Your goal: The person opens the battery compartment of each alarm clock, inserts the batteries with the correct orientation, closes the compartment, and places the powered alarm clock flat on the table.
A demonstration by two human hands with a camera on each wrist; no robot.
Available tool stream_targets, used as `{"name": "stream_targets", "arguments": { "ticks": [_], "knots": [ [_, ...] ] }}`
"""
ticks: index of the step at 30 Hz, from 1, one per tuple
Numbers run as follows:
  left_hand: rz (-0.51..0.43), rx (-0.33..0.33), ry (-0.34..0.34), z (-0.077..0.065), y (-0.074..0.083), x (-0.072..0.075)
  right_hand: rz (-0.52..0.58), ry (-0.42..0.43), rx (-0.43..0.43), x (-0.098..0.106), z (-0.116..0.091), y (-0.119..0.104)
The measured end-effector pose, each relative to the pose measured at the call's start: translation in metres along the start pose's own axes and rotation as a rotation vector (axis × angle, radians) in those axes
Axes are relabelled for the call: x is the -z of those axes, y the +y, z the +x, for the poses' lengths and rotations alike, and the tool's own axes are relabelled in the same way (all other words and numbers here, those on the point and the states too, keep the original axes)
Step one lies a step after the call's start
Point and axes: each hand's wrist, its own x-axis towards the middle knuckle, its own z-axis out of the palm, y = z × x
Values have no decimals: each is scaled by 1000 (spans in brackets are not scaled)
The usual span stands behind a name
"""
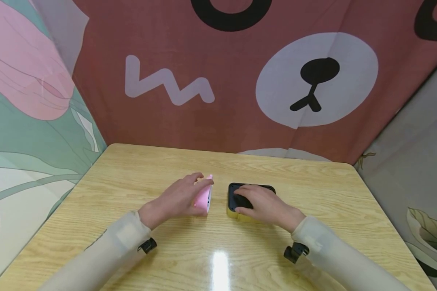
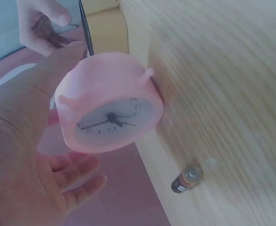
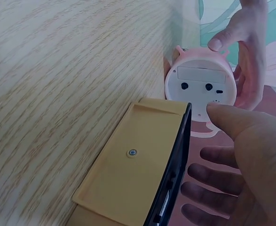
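My left hand [image 1: 180, 198] curves round a pink alarm clock [image 2: 105, 89], thumb on the near side and fingers on the far side. The white dial faces my left wrist, while the white back [image 3: 201, 92] with its dark knobs faces right. My right hand [image 1: 264, 202] hovers over a yellow box with a black recessed top [image 1: 232, 198]. Its thumb and fingers are spread apart and loosely bent above that top. One yellow panel [image 3: 142, 165] of the box carries a small screw.
A small battery [image 2: 187, 179] is on the wooden table [image 1: 218, 238], seen in the left wrist view. Behind the table hangs a reddish cloth [image 1: 233, 81] with a cartoon face. Flowered cloth [image 1: 36, 121] hangs at the left.
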Motion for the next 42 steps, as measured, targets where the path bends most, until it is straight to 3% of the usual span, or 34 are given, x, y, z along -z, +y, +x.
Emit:
{"name": "stream_targets", "arguments": {
  "ticks": [8, 18, 24, 32, 42],
  "knots": [
    [108, -18, 18, 2, 5, -5, -17, -8, 10, 0, 4, -3],
    [161, -42, 41, 4, 9, -8, -19, -8, 17, 1, 5, -3],
    [62, -21, 24, 4, 7, -6, -12, -18, 13, 2, 5, -4],
    [-196, 48, 0, 3, 1, -4, -7, -24, 9, 2, 7, -5],
    [-282, 95, 89, 0, -13, -15, -14, -20, 18, 1, 7, -6]
  ]
}}
